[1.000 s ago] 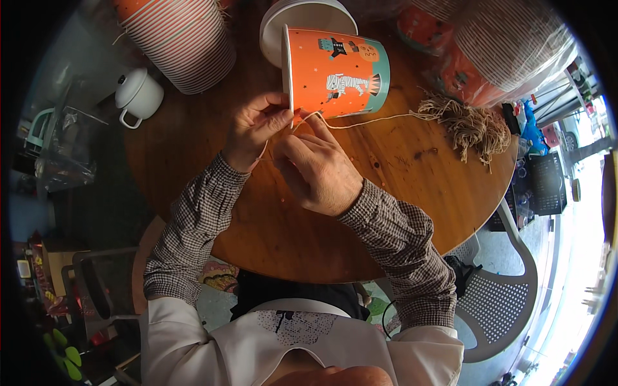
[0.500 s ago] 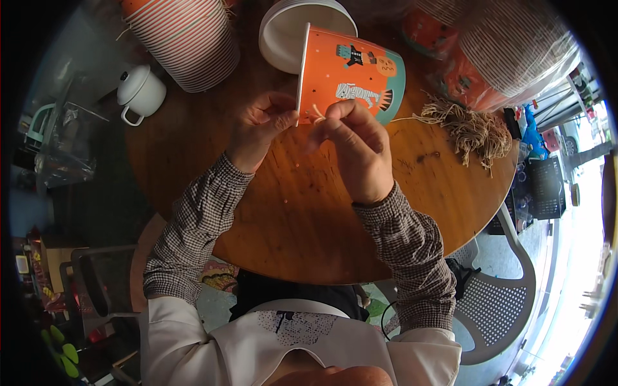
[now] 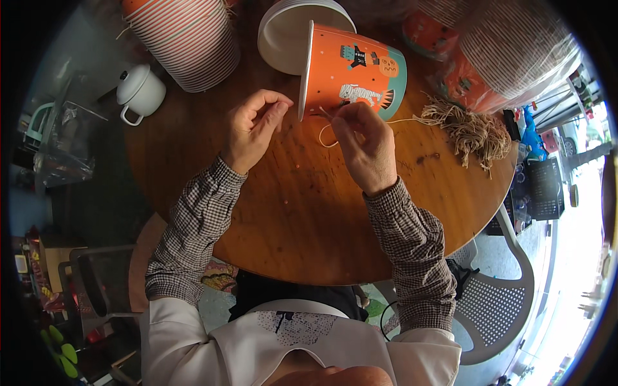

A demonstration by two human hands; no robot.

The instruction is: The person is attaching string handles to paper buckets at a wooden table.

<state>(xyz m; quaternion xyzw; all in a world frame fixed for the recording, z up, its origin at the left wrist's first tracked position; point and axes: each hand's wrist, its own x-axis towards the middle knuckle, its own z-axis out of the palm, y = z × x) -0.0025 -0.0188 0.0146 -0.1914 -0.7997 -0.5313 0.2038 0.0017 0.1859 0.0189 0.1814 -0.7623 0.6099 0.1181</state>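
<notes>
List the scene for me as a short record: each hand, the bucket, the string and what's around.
Left hand: beside the rim of the orange bucket, apart from it; nothing visible in its fingers
Right hand: pinching string
Bucket position: on its side, opening leftward
String bundle: right of the bucket
Upper left: stack of buckets
Left: white lidded pot
Surface: wooden table

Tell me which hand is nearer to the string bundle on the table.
Right. The right hand is to the left of the string bundle, by the orange bucket; the left hand is farther left, past the bucket's rim.
</notes>
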